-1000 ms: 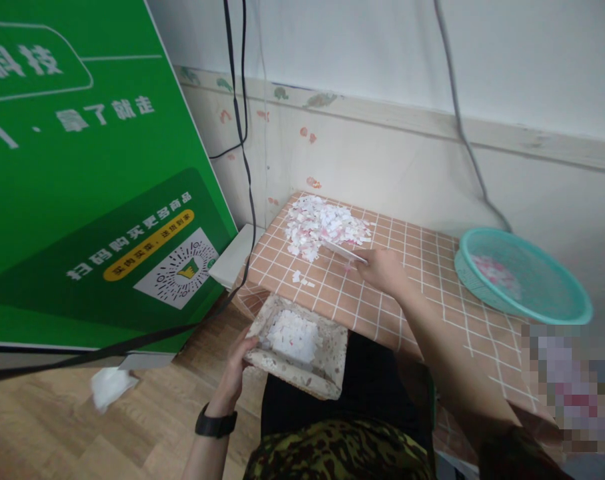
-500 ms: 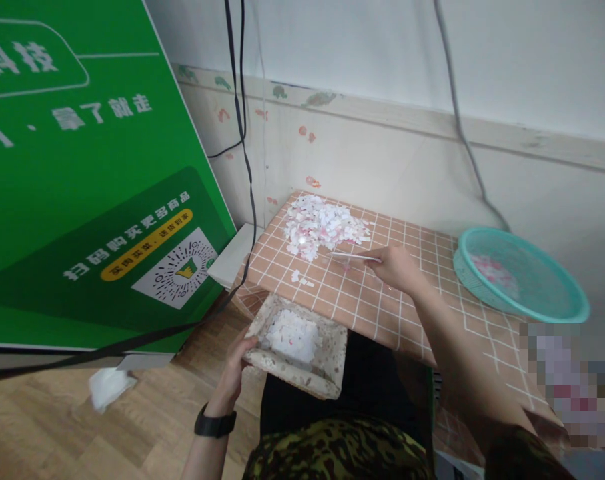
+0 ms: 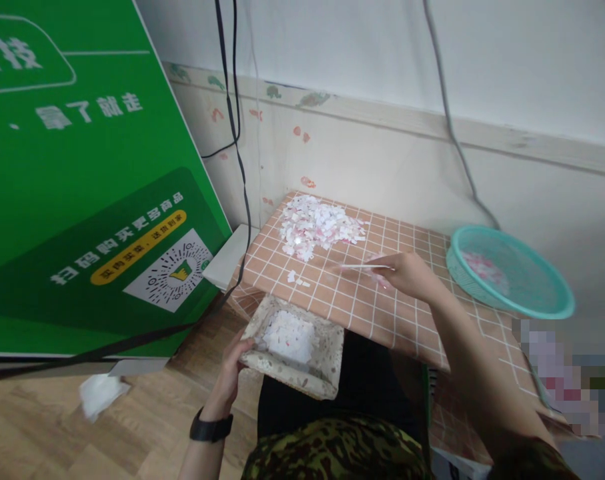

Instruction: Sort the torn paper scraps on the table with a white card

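Observation:
My left hand (image 3: 235, 367) grips the left edge of a square, speckled tray (image 3: 327, 363), held tilted just off the table's front edge. White paper-like scraps (image 3: 289, 339) lie inside it. Over the table, my right hand (image 3: 409, 273) is closed on a thin white strip-like tool (image 3: 365, 267) that points left; its exact kind is unclear. Pinkish scraps (image 3: 383, 280) sit beside and partly behind the right fingers. Farther back is a heap of white and pink scraps (image 3: 319, 225), with a few loose white pieces (image 3: 297, 280) in front of it.
A turquoise mesh basket (image 3: 547, 270) with pink scraps stands at the right on the checked brown table (image 3: 352, 320). Dark cables (image 3: 239, 167) hang at the left before a green sign (image 3: 82, 233). A crumpled white bag-like item (image 3: 99, 393) lies on the floor.
My right hand has moved right with the white tool, away from the heap, and pinkish scraps now show by its fingers. The left hand keeps the tray in nearly the same place.

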